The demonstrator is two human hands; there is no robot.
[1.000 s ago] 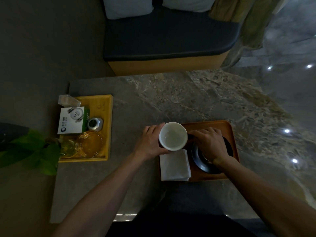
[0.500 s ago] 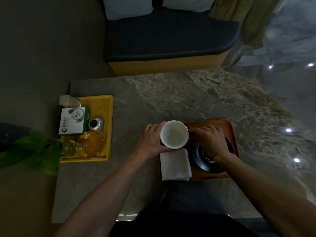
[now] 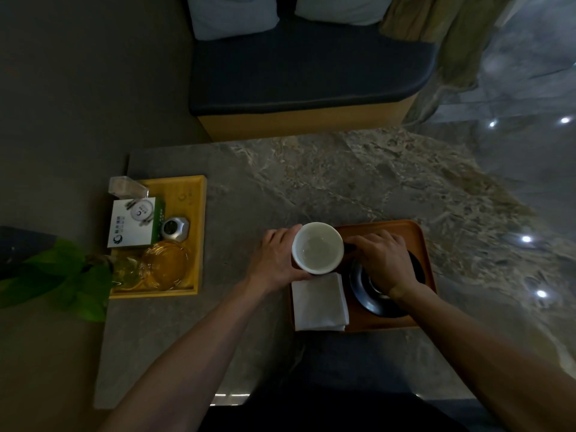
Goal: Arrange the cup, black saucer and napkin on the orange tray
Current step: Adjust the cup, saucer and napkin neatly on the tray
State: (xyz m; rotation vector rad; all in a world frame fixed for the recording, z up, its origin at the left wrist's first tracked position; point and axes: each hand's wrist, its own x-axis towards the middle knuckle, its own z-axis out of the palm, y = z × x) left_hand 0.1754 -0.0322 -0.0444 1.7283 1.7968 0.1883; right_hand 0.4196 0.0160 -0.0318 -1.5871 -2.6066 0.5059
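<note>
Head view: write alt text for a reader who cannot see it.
A person's left hand grips a white cup over the near-left part of an orange tray, while the right hand rests on a black saucer there. A folded white napkin lies on the tray beside the saucer, on a marble table.

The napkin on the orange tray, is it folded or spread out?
Folded. The white napkin lies as a compact rectangle with layered edges showing at its near right corner, beside the black saucer.
</note>
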